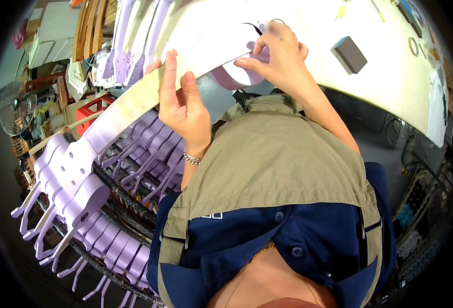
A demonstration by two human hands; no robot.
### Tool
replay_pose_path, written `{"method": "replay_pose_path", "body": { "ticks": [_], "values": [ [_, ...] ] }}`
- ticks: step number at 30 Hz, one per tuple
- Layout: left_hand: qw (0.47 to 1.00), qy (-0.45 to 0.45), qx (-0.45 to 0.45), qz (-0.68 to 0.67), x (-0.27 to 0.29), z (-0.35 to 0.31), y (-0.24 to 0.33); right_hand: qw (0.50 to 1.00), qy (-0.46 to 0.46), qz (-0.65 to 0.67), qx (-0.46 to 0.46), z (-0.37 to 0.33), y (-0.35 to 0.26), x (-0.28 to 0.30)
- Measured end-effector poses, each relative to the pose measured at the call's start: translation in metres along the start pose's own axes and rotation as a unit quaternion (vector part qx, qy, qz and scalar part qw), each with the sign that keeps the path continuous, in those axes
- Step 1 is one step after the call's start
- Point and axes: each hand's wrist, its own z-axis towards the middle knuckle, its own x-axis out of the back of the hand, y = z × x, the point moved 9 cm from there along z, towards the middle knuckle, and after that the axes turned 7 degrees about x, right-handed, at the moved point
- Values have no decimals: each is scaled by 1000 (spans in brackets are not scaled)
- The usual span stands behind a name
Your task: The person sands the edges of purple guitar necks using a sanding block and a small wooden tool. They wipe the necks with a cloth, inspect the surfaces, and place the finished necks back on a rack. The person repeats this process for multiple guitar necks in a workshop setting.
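A lilac-painted guitar neck [100,131] runs from the left toward the middle of the bench, with a cream tape-like strip [139,97] covering its long face. My left hand [182,105] is closed round the neck partway along, its index finger and thumb raised over the strip and another fingertip showing past the far edge. At the strip's right end, my right hand [277,54] has thumb and fingers bent in a pinch; what lies between them is too small to make out. A rounded lilac part [235,77] shows just below that pinch.
Several lilac necks [116,244] hang on a dark rack at my left, close to the held one. More lilac necks [136,46] and brown wooden pieces [89,31] stand at the far left. A dark grey block [350,54] lies on the pale bench [390,92]. A fan [17,105] stands far left.
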Motion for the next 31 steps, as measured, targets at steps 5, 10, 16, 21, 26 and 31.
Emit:
{"method": "replay_pose_path", "body": {
  "ticks": [5, 10, 16, 21, 26, 31],
  "values": [
    [997, -2, 8, -73, 11, 14, -26, 974, 121, 186, -47, -7, 95, 25],
    [994, 32, -19, -104, 21, 21, -36, 945, 280, 43, -163, -47, 254, 120],
    [968, 144, -101, -177, 23, 30, -39, 889, 180, -284, -312, -95, 406, 180],
    [903, 227, 39, -362, 26, 43, -77, 885, 189, -363, -222, -81, 403, 177],
    [785, 197, 180, -559, 20, 66, -93, 963, 233, -17, -138, -44, 303, 125],
    [728, 158, 302, -595, 10, 62, -59, 747, -30, 577, -328, -47, 247, -10]
  ]
}}
